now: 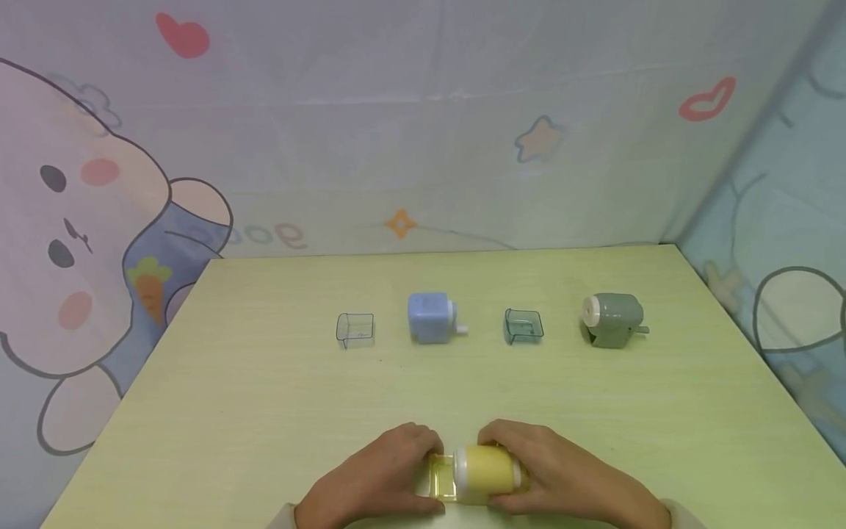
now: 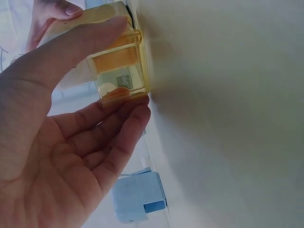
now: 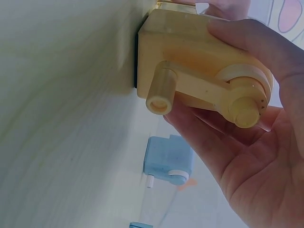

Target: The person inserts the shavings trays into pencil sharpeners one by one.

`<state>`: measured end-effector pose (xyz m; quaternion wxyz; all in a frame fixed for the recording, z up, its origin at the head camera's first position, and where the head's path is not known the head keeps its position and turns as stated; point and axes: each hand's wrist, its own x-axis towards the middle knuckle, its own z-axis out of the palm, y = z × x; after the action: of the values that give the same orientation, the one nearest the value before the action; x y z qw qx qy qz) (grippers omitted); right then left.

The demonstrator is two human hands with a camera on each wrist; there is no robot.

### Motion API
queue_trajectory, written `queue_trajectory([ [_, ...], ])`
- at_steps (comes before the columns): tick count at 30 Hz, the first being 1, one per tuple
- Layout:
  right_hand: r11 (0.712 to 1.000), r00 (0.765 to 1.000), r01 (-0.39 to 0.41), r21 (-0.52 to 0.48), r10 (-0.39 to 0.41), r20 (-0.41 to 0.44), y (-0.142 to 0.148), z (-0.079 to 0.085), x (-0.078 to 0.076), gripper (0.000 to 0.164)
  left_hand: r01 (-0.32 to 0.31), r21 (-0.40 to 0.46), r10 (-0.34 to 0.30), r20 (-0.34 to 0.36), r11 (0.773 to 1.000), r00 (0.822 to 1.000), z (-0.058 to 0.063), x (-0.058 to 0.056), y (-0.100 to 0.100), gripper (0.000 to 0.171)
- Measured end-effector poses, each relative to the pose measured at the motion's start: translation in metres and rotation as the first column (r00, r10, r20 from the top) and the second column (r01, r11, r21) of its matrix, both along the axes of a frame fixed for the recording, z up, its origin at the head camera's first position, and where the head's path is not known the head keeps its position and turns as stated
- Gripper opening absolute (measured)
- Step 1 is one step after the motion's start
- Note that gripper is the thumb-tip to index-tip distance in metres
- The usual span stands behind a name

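A yellow hand-crank pencil sharpener point(image 1: 487, 472) stands near the front edge of the table, its crank handle point(image 3: 161, 90) facing the right wrist camera. My right hand point(image 1: 551, 474) grips its body, thumb on one side and fingers on the other. A clear yellow shavings drawer point(image 1: 442, 477) sticks out from the sharpener's left end, partly pulled out. My left hand point(image 1: 383, 474) pinches this drawer, with the thumb along one side and the fingertips at the other, as the left wrist view shows.
Farther back stand a blue pencil sharpener point(image 1: 429, 317) and a grey-green pencil sharpener point(image 1: 613, 320). To the left of each lies a loose see-through drawer, one clear drawer point(image 1: 355, 328) and one greenish drawer point(image 1: 524, 326). A printed curtain point(image 1: 344, 139) hangs behind the table point(image 1: 264, 411).
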<state>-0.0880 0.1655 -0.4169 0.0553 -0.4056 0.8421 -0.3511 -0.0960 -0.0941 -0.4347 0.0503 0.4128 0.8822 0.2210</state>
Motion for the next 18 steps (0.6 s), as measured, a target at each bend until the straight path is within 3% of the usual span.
queue_trajectory([
  [18,1.000,0.999,-0.008,-0.005,0.008,-0.034,0.000,-0.001,0.000,0.047,0.027,-0.060,-0.031,-0.057,0.998,0.998,0.003,0.000,0.013,0.048],
])
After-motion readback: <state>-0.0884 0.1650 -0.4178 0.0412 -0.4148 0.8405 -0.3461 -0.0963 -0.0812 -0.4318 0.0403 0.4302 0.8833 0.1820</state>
